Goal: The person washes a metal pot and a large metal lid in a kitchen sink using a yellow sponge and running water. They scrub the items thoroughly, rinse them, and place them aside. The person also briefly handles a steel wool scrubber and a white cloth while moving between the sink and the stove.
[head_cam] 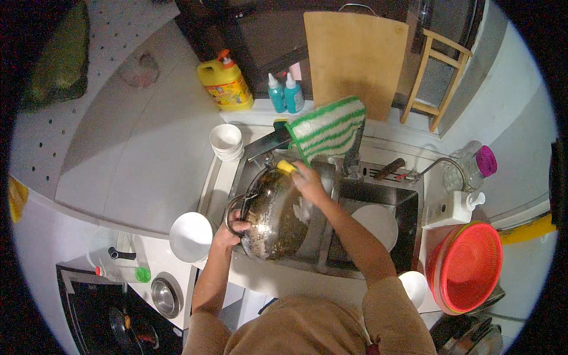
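Over the left basin of a steel double sink (pixel 377 270), a metal pot (pixel 277 222) is tilted, its darkened, wet outer surface showing. My left hand (pixel 231 228) grips it at the rim by its loop handle, on the left. A yellow sponge (pixel 286 167) is in my right hand (pixel 306 182), pressed on the upper part of the pot. Just above hangs a green and white striped cloth (pixel 330 126), draped on the faucet (pixel 268 144). In the right basin lies a white plate (pixel 375 226).
White bowls (pixel 226 140) are stacked left of the sink, above a larger white bowl (pixel 191 237). A yellow jug (pixel 226 86), teal bottles (pixel 293 95) and a wooden board (pixel 355 62) line the ledge. Red plastic baskets (pixel 472 266) and a white pump bottle (pixel 448 208) stand at right.
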